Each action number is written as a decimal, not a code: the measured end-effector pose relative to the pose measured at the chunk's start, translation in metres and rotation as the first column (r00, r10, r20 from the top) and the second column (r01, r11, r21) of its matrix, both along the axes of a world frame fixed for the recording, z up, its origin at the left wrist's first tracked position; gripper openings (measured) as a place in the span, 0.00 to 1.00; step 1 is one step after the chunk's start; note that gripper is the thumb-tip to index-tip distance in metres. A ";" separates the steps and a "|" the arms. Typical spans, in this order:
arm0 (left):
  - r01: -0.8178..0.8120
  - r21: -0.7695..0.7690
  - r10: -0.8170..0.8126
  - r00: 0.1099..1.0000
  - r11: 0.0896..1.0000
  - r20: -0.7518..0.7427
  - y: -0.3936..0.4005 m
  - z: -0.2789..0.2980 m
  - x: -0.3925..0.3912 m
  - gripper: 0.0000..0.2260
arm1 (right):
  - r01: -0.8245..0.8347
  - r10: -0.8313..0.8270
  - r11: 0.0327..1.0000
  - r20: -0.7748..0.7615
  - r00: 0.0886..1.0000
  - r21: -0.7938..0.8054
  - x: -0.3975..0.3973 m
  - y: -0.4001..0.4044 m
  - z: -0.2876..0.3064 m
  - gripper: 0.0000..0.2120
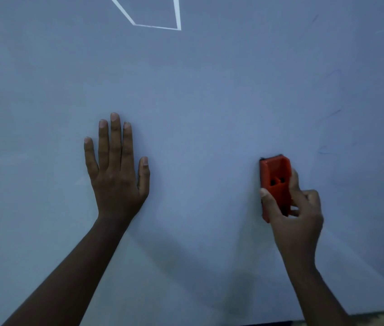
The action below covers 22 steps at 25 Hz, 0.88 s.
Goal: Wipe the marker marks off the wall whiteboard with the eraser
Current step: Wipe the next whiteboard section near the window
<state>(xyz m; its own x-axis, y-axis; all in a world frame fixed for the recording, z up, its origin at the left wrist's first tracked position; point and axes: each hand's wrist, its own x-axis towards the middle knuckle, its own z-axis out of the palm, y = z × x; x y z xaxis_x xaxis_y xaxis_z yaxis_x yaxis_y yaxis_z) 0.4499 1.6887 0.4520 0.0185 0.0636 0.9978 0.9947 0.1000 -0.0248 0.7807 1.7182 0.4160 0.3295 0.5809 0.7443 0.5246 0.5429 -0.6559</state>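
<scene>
- My right hand (pixel 297 208) grips the red eraser (pixel 274 184), pad against the whiteboard (pixel 210 90); left hand (pixel 115 170) lies flat, fingers straight, holding nothing.
- Risk: faint blue marks (pixel 330 114) up-right get missed or smeared if pressure is light.
- Bottom edge (pixel 374 311) is near; open board above and left.

The whiteboard (pixel 210 90) fills nearly the whole view, pale blue-grey in dim light, its bottom edge showing at lower right. Faint blue marker marks (pixel 330 114) remain as thin strokes on its right side, above and right of the eraser. A bright white outline (pixel 155 26) of an angular shape sits at top centre. The eraser (pixel 275 184) is an orange-red plastic block standing upright with its long side vertical, its dark pad pressed flat against the board.
</scene>
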 end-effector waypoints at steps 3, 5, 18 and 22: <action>0.008 -0.002 -0.007 1.000 1.000 0.019 0.000 -0.013 0.004 0.29 | -0.031 0.030 0.999 -0.101 0.994 -0.012 -0.013 -0.007 -0.024 0.36; 0.017 -0.009 -0.017 0.999 1.000 0.036 0.000 -0.024 0.007 0.29 | -0.041 0.041 0.999 -0.078 0.996 -0.004 -0.033 -0.012 -0.035 0.35; 0.035 -0.068 -0.031 0.998 0.997 0.062 0.000 -0.073 0.014 0.30 | -0.013 0.018 1.000 0.382 0.924 -0.016 -0.062 -0.030 -0.106 0.34; 0.037 -0.059 -0.034 0.998 0.998 0.060 0.001 -0.083 0.015 0.29 | -0.037 0.021 0.992 -0.125 0.992 -0.124 -0.018 -0.014 -0.086 0.34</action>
